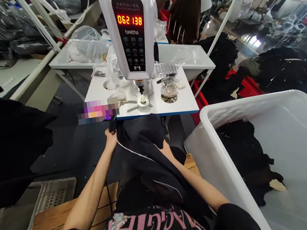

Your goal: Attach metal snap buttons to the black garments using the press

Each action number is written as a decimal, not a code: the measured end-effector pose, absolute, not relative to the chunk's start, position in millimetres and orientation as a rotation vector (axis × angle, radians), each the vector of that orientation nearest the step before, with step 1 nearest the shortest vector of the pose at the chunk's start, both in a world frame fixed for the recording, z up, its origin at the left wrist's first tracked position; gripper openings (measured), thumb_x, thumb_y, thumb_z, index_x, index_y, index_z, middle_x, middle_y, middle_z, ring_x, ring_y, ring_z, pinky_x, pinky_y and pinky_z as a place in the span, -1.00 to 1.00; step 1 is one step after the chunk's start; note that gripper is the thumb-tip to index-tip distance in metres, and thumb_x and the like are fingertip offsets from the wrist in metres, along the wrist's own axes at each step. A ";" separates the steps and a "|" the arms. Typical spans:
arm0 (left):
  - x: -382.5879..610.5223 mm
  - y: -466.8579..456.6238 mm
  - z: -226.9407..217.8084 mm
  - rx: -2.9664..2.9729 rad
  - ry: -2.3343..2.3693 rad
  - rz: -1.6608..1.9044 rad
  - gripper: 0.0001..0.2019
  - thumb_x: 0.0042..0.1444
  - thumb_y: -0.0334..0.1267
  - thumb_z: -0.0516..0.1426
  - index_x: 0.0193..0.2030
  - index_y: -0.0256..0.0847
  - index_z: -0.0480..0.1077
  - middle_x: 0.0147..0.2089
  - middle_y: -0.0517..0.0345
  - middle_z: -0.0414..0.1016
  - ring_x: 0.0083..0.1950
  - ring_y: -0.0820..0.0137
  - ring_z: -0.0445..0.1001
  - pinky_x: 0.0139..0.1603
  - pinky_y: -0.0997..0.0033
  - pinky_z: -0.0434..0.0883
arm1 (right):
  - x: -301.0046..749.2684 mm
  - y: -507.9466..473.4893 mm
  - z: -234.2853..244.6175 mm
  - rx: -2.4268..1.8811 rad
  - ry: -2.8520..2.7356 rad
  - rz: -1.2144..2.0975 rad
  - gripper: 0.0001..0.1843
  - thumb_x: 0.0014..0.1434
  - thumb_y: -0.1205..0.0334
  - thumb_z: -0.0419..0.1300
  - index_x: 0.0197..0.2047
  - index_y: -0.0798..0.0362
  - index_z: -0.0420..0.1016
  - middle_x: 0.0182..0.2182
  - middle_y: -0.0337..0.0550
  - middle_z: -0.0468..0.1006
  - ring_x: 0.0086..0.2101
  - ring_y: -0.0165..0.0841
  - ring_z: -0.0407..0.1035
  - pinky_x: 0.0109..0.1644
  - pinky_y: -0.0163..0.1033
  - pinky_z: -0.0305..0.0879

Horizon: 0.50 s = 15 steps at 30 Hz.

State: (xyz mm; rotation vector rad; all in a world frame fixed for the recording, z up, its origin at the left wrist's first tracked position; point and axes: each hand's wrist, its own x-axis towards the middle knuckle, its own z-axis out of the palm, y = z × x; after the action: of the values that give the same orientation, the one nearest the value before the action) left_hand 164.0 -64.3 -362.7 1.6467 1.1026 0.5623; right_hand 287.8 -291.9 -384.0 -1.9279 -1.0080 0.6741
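A black garment with thin white piping (pixel 143 143) lies across my lap, just below the edge of a small white machine table (pixel 180 103). My left hand (pixel 111 138) is closed on the garment's upper left edge. My right hand (pixel 164 148) is mostly buried under a fold of the same cloth, so its fingers are hidden. Above stands a white press machine (pixel 130 26) whose red display reads 062138. Its punch head (pixel 141 90) sits over the table.
A clear bowl of small metal parts (pixel 169 86) and loose springs (pixel 131 104) rest on the machine table. A large white plastic tub (pixel 286 118) with dark clothes stands at my right. Black cloth is piled at the left. A person stands at the back.
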 end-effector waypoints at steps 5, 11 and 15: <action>115.0 -127.6 -327.1 2.402 0.524 0.433 -0.51 0.13 -0.27 0.05 0.23 -0.18 0.17 0.26 -0.05 0.22 0.31 0.18 0.11 0.32 0.08 0.00 | 280.5 -260.9 -391.7 -2.276 -0.798 0.700 -0.38 0.09 0.00 0.22 0.06 0.29 0.23 0.03 0.29 0.34 0.10 -0.01 0.22 0.15 0.02 0.17; 93.8 -177.6 -319.4 2.577 -0.041 -0.106 -0.59 0.25 -0.27 0.00 0.23 -0.19 0.18 0.00 -0.02 0.44 -0.01 0.26 0.37 0.06 0.16 0.23 | 294.3 -309.6 -359.1 -2.119 -1.028 0.709 -0.26 0.12 -0.13 0.13 0.24 0.08 0.06 0.10 0.10 0.28 0.09 -0.18 0.22 0.13 -0.05 0.19; 113.5 -184.0 -329.5 2.597 -0.133 -0.142 -0.59 0.14 -0.42 0.05 0.15 -0.15 0.26 0.13 -0.05 0.33 0.16 0.15 0.24 0.11 0.13 0.17 | 303.7 -315.1 -368.9 -2.172 -1.016 0.899 -0.40 0.05 -0.18 0.18 0.03 0.03 0.28 -0.21 -0.11 0.44 -0.24 -0.30 0.37 -0.19 -0.22 0.26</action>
State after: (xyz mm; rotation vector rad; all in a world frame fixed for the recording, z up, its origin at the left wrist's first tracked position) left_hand 113.5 -184.0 -329.5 2.5968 -0.1330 -0.1420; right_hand 303.7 -315.1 -368.9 -2.1717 -1.0155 0.8988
